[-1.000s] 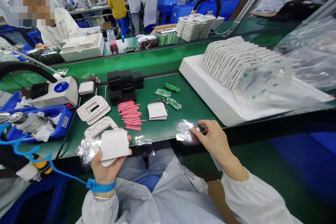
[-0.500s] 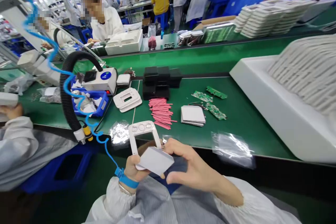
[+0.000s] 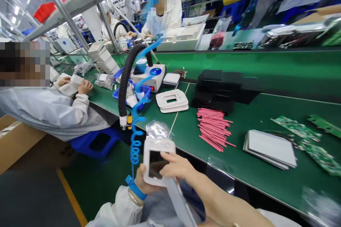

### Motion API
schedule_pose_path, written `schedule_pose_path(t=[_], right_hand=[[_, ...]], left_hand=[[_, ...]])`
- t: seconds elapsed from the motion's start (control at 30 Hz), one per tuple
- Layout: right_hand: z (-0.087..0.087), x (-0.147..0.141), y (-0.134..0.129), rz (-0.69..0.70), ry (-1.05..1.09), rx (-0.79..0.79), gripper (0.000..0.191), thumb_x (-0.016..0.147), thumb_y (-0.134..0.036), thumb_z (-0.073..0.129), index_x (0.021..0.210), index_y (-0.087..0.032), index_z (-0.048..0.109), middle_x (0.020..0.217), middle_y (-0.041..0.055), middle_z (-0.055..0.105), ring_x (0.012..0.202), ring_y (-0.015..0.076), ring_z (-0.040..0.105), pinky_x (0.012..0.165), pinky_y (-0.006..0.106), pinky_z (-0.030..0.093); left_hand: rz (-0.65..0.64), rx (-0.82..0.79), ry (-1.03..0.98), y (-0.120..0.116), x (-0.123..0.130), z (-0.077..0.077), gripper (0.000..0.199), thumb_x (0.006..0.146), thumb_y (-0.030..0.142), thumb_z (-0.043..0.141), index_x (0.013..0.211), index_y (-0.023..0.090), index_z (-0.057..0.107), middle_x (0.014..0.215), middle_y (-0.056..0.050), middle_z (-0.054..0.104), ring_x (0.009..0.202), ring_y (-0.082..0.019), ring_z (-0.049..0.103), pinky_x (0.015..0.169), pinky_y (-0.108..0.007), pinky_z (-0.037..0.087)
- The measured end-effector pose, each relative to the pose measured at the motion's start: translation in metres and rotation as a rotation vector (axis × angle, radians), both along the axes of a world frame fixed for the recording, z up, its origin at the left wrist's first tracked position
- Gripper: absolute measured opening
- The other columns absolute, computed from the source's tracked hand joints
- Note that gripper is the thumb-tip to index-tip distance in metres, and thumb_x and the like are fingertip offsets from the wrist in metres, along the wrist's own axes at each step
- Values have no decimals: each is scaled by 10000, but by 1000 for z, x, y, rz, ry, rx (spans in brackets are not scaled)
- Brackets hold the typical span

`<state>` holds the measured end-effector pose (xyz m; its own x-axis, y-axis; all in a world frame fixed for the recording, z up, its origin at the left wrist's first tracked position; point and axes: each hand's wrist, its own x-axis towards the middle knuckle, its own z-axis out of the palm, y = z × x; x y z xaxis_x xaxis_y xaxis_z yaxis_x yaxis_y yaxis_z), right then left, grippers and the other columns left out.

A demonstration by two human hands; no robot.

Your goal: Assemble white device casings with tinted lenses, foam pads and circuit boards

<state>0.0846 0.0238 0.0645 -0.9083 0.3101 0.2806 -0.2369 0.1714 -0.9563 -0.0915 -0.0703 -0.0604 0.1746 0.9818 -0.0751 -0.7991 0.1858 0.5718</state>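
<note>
A white device housing (image 3: 147,161) with a dark screen lies in my left hand (image 3: 145,181), which grips its lower left edge and wears a blue coiled wrist strap. Over the screen reaches my right hand (image 3: 183,172), its index and middle fingers extended near the right side of the housing. A flat whitish panel (image 3: 179,202) hangs tilted just below the right hand; its lower end is partly hidden, and what supports it is unclear. Beyond the hands, pink strips (image 3: 214,127) lie on the green bench, with a stack of white plates (image 3: 270,147) to their right.
A black hose (image 3: 126,81) arches over a blue bin (image 3: 146,92) at left. White frames (image 3: 172,101), black parts (image 3: 218,90) and green circuit boards (image 3: 318,152) rest on the bench (image 3: 247,117). A seated co-worker (image 3: 48,103) holds white parts at far left.
The view has swung left. The right hand has moved over the screen, and the whitish panel has gone from lying across the housing's lower part to hanging steeply below it.
</note>
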Motion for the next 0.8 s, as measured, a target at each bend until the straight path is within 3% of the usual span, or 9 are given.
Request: schedule_pose_path(t=[0.07, 0.13, 0.23, 0.37, 0.5, 0.6, 0.67, 0.8], right_hand=[[-15, -7, 1, -40, -7, -240, 708, 601, -374, 775, 1235, -231, 492, 1288, 167, 469, 1257, 365, 391, 1019, 526, 304], [-34, -17, 0, -51, 25, -494, 744, 559, -419, 802, 1215, -235, 503, 1238, 142, 479, 1127, 322, 511, 943, 476, 409], [-64, -44, -8, -43, 129, -844, 736, 602, -493, 759, 1232, -226, 489, 1120, 108, 537, 966, 258, 593, 821, 418, 487], [-95, -106, -26, -67, 107, -1246, 591, 718, -563, 637, 1109, -127, 558, 1022, 146, 630, 804, 219, 639, 719, 362, 502], [-109, -183, -31, -23, -7, -1620, 681, 836, -648, 375, 1033, -27, 573, 841, 171, 655, 704, 213, 640, 690, 349, 480], [-112, -229, -24, -77, -14, -1718, 706, 868, -649, 262, 998, -25, 565, 781, 168, 645, 697, 213, 629, 674, 345, 469], [-112, -244, -20, -103, 8, -1721, 708, 870, -651, 235, 983, -34, 565, 757, 162, 638, 693, 212, 622, 660, 339, 464], [-111, -236, -21, -111, 38, -1725, 707, 860, -663, 248, 956, -49, 587, 741, 162, 643, 677, 211, 615, 618, 315, 459]], left_hand=[[114, 1, -35, -3, -30, 1, 847, 618, 742, 547, 1156, 90, 588, 1057, -154, 644, 874, -260, 610, 605, -296, 475], [310, -79, -102, -6, -58, 2, 803, 635, 646, 628, 1161, 41, 578, 1055, -183, 646, 914, -254, 601, 646, -273, 481], [537, -118, -146, -16, -90, 3, 768, 630, 596, 669, 1170, 57, 575, 1046, -200, 652, 889, -258, 609, 652, -288, 488], [677, -93, -125, -48, -114, 1, 787, 601, 587, 688, 1247, 163, 534, 1095, -177, 651, 933, -313, 617, 691, -369, 512], [789, 26, -83, -78, -131, -2, 800, 601, 553, 706, 1299, 230, 484, 1203, -157, 613, 1047, -364, 591, 816, -464, 508], [857, 88, -76, -83, -139, -3, 837, 604, 531, 716, 1342, 269, 421, 1243, -145, 589, 1062, -369, 587, 798, -456, 528], [880, 102, -79, -75, -140, -5, 847, 607, 511, 720, 1355, 280, 398, 1230, -130, 602, 1055, -363, 593, 798, -463, 532], [869, 184, -106, -35, -139, -16, 681, 726, 479, 627, 1344, 283, 420, 1186, -96, 637, 1061, -307, 604, 877, -445, 503]])
